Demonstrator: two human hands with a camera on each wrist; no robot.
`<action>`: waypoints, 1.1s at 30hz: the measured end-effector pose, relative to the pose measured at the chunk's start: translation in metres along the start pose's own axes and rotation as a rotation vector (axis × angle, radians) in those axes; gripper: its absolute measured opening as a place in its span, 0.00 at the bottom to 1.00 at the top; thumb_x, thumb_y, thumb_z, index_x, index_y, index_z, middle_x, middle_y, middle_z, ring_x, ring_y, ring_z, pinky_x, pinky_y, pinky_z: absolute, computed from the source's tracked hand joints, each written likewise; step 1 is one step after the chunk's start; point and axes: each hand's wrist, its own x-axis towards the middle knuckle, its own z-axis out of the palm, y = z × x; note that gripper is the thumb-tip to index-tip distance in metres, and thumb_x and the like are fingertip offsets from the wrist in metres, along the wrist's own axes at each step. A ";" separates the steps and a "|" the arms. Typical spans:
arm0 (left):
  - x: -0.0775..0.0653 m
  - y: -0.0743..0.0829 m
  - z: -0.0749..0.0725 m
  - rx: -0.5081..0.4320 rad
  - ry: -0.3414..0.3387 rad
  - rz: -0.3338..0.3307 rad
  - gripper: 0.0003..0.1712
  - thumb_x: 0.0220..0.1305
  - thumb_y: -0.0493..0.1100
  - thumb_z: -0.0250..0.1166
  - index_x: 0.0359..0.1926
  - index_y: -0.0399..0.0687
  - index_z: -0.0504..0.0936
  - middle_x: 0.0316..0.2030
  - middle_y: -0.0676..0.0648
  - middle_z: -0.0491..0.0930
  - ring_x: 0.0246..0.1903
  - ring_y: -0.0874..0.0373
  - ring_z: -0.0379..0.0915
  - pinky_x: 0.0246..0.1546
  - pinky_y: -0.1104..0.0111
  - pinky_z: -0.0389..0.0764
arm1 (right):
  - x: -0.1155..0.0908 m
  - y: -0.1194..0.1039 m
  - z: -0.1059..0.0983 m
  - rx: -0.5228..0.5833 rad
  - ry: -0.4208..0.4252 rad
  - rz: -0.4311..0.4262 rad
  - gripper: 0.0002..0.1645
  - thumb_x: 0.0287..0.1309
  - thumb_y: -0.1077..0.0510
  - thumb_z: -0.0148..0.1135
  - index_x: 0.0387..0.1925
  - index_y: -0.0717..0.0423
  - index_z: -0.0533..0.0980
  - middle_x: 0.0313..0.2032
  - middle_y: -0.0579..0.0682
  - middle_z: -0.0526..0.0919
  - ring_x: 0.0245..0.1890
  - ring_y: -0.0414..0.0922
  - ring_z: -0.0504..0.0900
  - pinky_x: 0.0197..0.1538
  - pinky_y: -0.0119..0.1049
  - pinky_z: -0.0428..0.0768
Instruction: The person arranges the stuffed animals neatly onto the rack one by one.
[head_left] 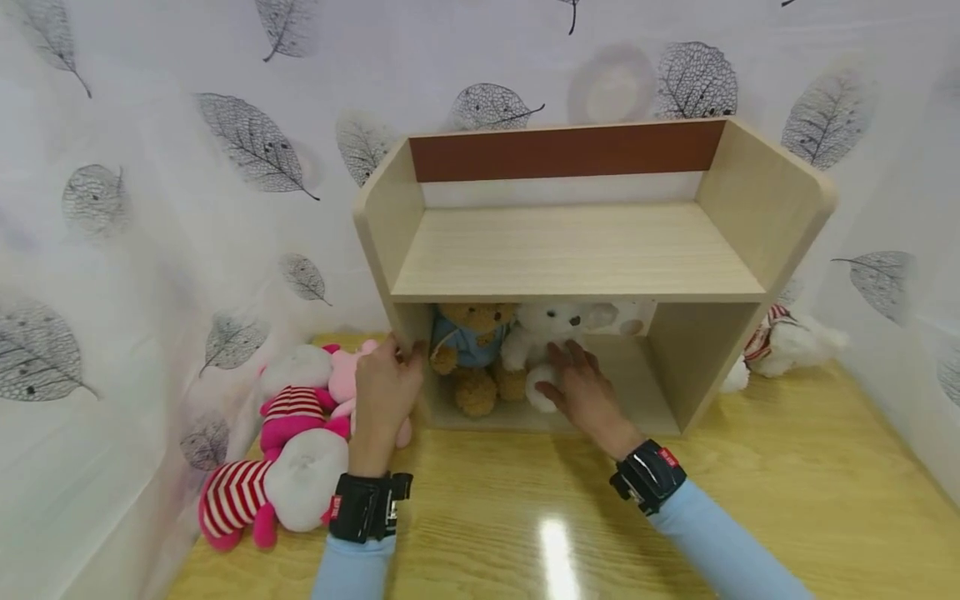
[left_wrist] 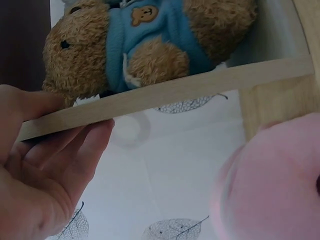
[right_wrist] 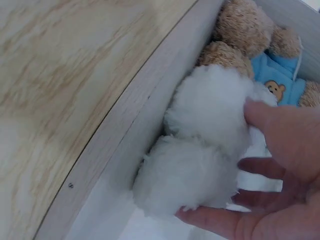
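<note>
A small wooden shelf unit (head_left: 577, 250) stands on the table with two plush toys in its lower compartment. My left hand (head_left: 386, 387) grips the front edge of its left side panel (left_wrist: 165, 92), thumb on the inner face and fingers on the outer one. A brown teddy bear (head_left: 472, 346) in a blue top sits just inside that panel. Beside the bear sits a white plush toy (head_left: 551, 321) with a dark nose. My right hand (head_left: 588, 396) holds this toy at its fluffy legs (right_wrist: 205, 110), thumb on one side and fingers spread round the other.
Pink-and-white plush toys with red stripes (head_left: 300, 475) and a pink plush (head_left: 345, 375) lie left of the shelf unit. Another white plush with a striped garment (head_left: 795, 342) lies to its right. A leaf-patterned curtain (head_left: 187, 208) hangs behind the wooden table (head_left: 480, 517).
</note>
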 end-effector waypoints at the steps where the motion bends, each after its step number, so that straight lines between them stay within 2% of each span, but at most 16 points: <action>1: 0.000 0.000 0.000 0.007 0.009 -0.001 0.09 0.57 0.40 0.66 0.29 0.36 0.82 0.18 0.35 0.82 0.19 0.41 0.76 0.15 0.50 0.73 | 0.000 0.000 -0.001 0.008 -0.016 -0.002 0.41 0.59 0.50 0.67 0.67 0.65 0.64 0.65 0.74 0.61 0.59 0.72 0.64 0.49 0.68 0.75; 4: -0.001 -0.001 0.002 0.009 0.028 0.008 0.09 0.57 0.39 0.66 0.28 0.35 0.81 0.16 0.35 0.80 0.17 0.41 0.73 0.14 0.50 0.71 | -0.003 0.002 -0.003 0.044 -0.042 -0.011 0.44 0.57 0.50 0.68 0.68 0.67 0.62 0.66 0.74 0.60 0.63 0.70 0.60 0.58 0.69 0.67; 7: -0.001 -0.001 0.002 0.006 0.037 0.026 0.09 0.57 0.38 0.65 0.27 0.34 0.80 0.14 0.36 0.78 0.14 0.43 0.71 0.11 0.51 0.70 | -0.009 0.005 -0.005 0.070 -0.039 -0.035 0.43 0.57 0.50 0.68 0.66 0.69 0.63 0.66 0.74 0.61 0.64 0.68 0.59 0.60 0.68 0.65; 11: -0.003 -0.001 0.003 0.005 0.047 0.036 0.09 0.58 0.38 0.65 0.27 0.35 0.79 0.13 0.37 0.77 0.13 0.44 0.69 0.10 0.53 0.67 | -0.017 0.010 -0.005 0.064 0.005 -0.099 0.41 0.55 0.52 0.69 0.64 0.70 0.66 0.65 0.74 0.63 0.62 0.69 0.62 0.54 0.67 0.71; 18: -0.003 -0.001 0.002 -0.002 0.043 0.035 0.09 0.58 0.38 0.65 0.26 0.35 0.78 0.13 0.37 0.76 0.13 0.45 0.69 0.11 0.54 0.68 | -0.030 0.012 -0.015 0.060 0.069 -0.142 0.37 0.54 0.55 0.70 0.62 0.68 0.70 0.63 0.75 0.66 0.60 0.68 0.65 0.53 0.66 0.73; 24: -0.004 -0.003 0.002 0.006 0.062 0.024 0.10 0.57 0.39 0.65 0.26 0.35 0.79 0.16 0.34 0.79 0.17 0.38 0.73 0.15 0.47 0.72 | -0.044 0.016 -0.023 0.021 0.148 -0.210 0.31 0.50 0.57 0.72 0.53 0.71 0.76 0.55 0.78 0.73 0.52 0.70 0.73 0.44 0.64 0.79; 28: -0.004 -0.004 0.003 0.005 0.041 0.006 0.10 0.59 0.40 0.64 0.27 0.36 0.79 0.17 0.35 0.80 0.16 0.40 0.73 0.14 0.49 0.72 | -0.054 0.022 -0.030 -0.018 0.214 -0.266 0.27 0.46 0.58 0.74 0.48 0.70 0.79 0.48 0.73 0.80 0.45 0.64 0.79 0.39 0.58 0.83; 33: -0.006 -0.004 0.006 -0.003 0.042 0.018 0.10 0.59 0.39 0.64 0.26 0.36 0.78 0.16 0.36 0.79 0.15 0.42 0.72 0.13 0.51 0.72 | -0.071 0.029 -0.042 -0.067 0.253 -0.269 0.24 0.44 0.57 0.75 0.44 0.65 0.80 0.41 0.62 0.84 0.36 0.55 0.84 0.32 0.52 0.84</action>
